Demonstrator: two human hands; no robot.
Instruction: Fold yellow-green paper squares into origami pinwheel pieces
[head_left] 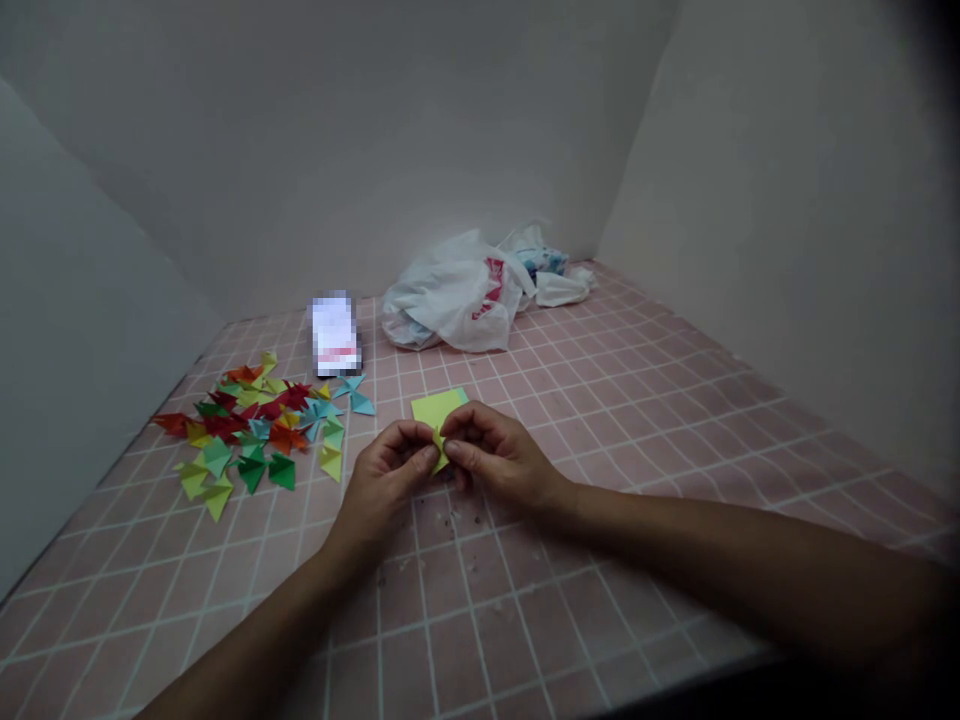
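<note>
Between my two hands is a small piece of folded yellow paper [439,460], pinched from both sides. My left hand [391,472] is closed, thumb and forefinger on the paper's left edge. My right hand [504,455] grips the right edge the same way, and its fingers partly hide the piece. Just beyond my fingertips lies a stack of square paper sheets [436,406], yellow on top with a light blue-green edge showing.
To the left lies a heap of small folded paper pieces [251,425] in several colours. Behind it a lit phone [334,335] stands upright, its screen blurred. White plastic bags [465,290] sit at the back, by a bluish packet [547,262]. A pink checked cloth [247,620] covers the table.
</note>
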